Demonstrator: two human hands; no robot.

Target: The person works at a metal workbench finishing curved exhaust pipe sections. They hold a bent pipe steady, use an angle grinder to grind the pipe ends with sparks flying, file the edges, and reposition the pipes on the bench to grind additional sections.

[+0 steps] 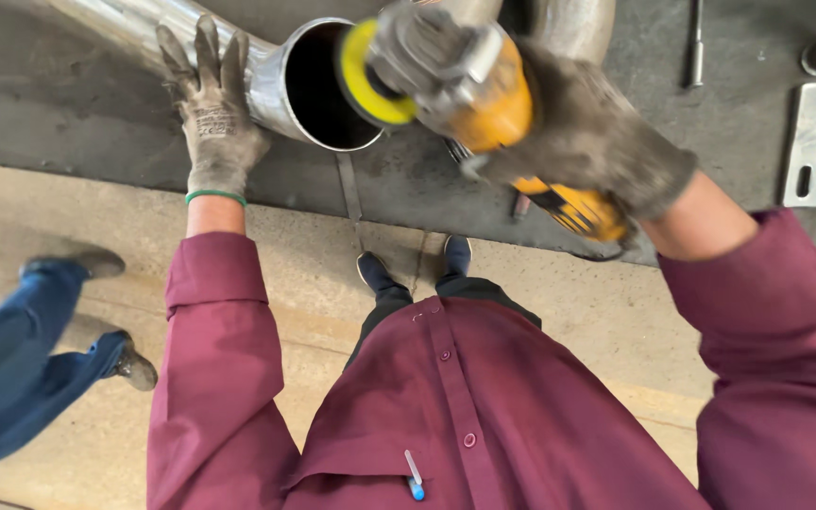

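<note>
Shiny steel pipe [276, 80] w/ open end, left hand [214, 113] flat on it, right hand [587, 132] grip round yellow grinder [484, 104]

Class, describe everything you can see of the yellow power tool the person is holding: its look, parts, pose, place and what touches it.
The angle grinder has a yellow-orange plastic-looking body with a grey metal-looking head and a round yellow disc at its front. It is held in the air above the dark workbench, disc turned toward the open mouth of the shiny metal pipe; whether they touch cannot be told. The gloved right hand wraps around its body. The gloved left hand rests on the pipe, not the tool.
</note>
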